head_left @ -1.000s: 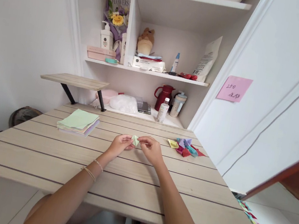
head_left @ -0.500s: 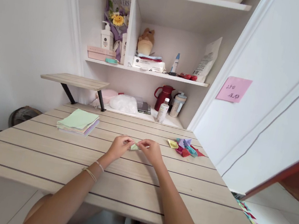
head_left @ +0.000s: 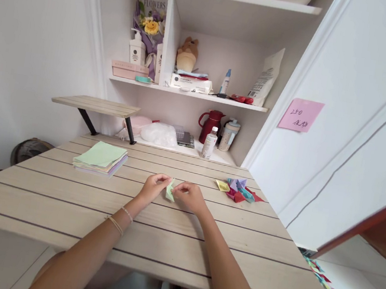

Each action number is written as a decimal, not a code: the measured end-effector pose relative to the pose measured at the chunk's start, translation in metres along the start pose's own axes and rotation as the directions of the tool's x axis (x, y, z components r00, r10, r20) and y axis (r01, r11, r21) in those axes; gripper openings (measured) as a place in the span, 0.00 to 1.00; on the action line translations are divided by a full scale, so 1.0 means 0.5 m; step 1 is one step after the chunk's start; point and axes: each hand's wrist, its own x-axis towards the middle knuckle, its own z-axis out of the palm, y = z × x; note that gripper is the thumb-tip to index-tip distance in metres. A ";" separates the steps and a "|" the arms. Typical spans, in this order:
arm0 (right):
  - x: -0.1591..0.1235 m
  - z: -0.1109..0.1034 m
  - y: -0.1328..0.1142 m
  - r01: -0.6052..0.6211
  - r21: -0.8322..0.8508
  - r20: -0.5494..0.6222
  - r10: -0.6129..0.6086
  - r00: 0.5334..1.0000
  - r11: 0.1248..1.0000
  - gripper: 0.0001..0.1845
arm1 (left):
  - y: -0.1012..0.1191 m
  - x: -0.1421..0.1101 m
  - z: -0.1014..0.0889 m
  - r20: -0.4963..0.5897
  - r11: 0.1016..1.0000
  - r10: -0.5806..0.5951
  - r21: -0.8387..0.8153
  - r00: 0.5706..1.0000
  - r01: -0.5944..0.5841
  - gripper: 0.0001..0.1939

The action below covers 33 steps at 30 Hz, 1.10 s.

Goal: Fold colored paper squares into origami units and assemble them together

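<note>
Both hands (head_left: 152, 189) (head_left: 191, 197) pinch folded green paper (head_left: 170, 191), a paper stack (head_left: 100, 155) lying left, colourful folded pieces (head_left: 239, 190) right.

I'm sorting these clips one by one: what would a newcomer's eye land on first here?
Probably the small folded pale-green paper, held between the left hand and right hand over the pale, dark-lined wooden table. Next, likely the cluster of multicoloured folded paper pieces to its right, then the dark red, handled jug at the back.
</note>
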 end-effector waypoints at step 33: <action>0.005 0.004 0.007 -0.054 0.147 -0.062 0.064 0.996 0.988 0.10 | 0.000 0.000 0.003 0.072 0.984 -0.066 -0.159 0.995 0.077 0.13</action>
